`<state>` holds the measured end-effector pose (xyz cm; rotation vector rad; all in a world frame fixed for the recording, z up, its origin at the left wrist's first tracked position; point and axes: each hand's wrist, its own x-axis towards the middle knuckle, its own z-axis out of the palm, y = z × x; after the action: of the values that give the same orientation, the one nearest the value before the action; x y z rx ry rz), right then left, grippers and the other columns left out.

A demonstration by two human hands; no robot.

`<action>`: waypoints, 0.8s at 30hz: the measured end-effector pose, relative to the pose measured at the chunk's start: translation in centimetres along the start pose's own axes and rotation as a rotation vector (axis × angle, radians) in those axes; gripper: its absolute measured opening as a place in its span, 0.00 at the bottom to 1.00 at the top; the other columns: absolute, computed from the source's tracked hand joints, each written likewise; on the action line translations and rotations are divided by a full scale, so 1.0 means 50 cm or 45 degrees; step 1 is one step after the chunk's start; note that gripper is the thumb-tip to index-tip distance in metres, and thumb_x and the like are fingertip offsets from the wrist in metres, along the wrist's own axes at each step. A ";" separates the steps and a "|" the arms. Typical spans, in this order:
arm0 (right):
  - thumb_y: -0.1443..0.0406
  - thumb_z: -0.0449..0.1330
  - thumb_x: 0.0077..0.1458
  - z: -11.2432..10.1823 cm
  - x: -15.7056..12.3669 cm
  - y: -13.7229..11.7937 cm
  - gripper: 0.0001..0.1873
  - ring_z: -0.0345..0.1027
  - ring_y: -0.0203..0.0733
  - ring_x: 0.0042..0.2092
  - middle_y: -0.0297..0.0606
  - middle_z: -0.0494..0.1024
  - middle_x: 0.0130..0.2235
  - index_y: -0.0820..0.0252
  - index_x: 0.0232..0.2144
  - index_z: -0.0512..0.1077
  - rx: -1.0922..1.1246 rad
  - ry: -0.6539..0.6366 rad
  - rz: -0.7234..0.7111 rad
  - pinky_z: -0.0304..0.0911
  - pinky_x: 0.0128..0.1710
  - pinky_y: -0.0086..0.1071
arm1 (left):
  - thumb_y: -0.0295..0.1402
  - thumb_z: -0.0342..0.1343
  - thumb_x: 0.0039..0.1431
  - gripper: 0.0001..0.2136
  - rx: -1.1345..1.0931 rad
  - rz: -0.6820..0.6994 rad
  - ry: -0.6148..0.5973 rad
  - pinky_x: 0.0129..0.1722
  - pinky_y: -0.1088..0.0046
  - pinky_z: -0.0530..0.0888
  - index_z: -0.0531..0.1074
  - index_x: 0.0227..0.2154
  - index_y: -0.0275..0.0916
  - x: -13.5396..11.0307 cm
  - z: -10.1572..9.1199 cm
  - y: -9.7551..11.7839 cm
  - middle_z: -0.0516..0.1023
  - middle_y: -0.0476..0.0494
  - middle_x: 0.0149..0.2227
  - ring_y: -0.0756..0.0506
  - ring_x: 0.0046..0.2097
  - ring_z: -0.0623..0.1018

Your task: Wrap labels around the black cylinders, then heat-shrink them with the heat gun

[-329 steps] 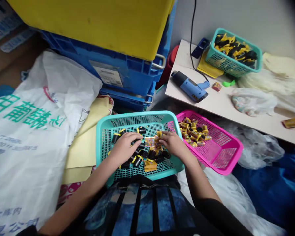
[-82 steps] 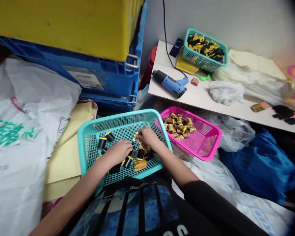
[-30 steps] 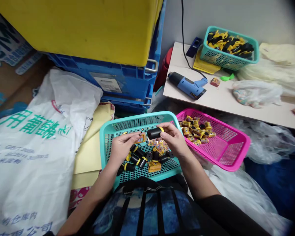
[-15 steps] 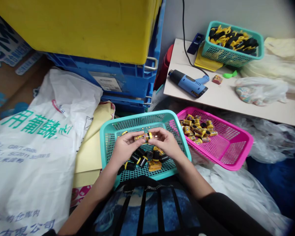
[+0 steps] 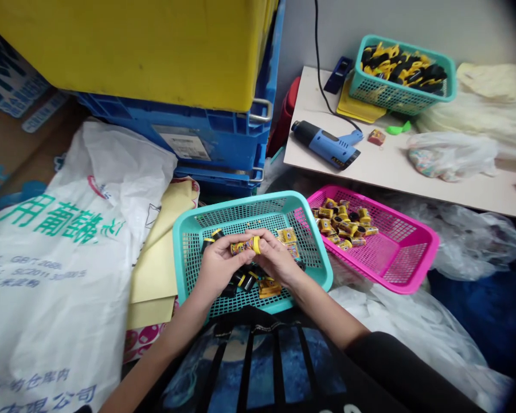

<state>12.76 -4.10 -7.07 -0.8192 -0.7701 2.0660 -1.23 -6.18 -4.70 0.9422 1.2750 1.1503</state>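
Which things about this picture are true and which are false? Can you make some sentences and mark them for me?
1. The left hand and the right hand both hold one small yellow-and-black cylinder. True.
2. The pink basket is empty. False: it holds a pile of small yellow-and-black pieces.
3. A blue heat gun lies on the white board. True.
4. The hands are over the pink basket. False: they are over the teal basket.
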 end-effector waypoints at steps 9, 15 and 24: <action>0.50 0.65 0.49 -0.020 -0.012 -0.007 0.27 0.68 0.36 0.41 0.37 0.70 0.46 0.50 0.49 0.68 -0.028 -0.056 -0.041 0.71 0.39 0.31 | 0.33 0.65 0.50 0.15 -0.137 -0.085 -0.252 0.46 0.68 0.78 0.78 0.43 0.45 -0.008 -0.020 0.018 0.80 0.45 0.49 0.44 0.48 0.79; 0.50 0.65 0.49 -0.024 -0.020 -0.021 0.25 0.71 0.39 0.43 0.39 0.72 0.45 0.54 0.45 0.69 -0.054 -0.215 -0.027 0.72 0.41 0.34 | 0.34 0.62 0.53 0.13 -0.034 -0.142 -0.209 0.50 0.61 0.77 0.80 0.42 0.45 -0.008 -0.040 0.016 0.81 0.44 0.47 0.41 0.48 0.80; 0.54 0.69 0.46 -0.038 -0.020 -0.019 0.26 0.71 0.38 0.44 0.38 0.73 0.44 0.57 0.44 0.67 0.076 -0.298 0.030 0.71 0.44 0.36 | 0.37 0.59 0.55 0.13 -0.305 -0.148 -0.414 0.43 0.60 0.80 0.80 0.41 0.41 -0.004 -0.035 0.019 0.81 0.40 0.45 0.39 0.44 0.81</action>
<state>15.08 -3.96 -7.26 -0.5622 -0.8228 2.2204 -3.08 -6.34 -3.89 0.8257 0.8962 0.9864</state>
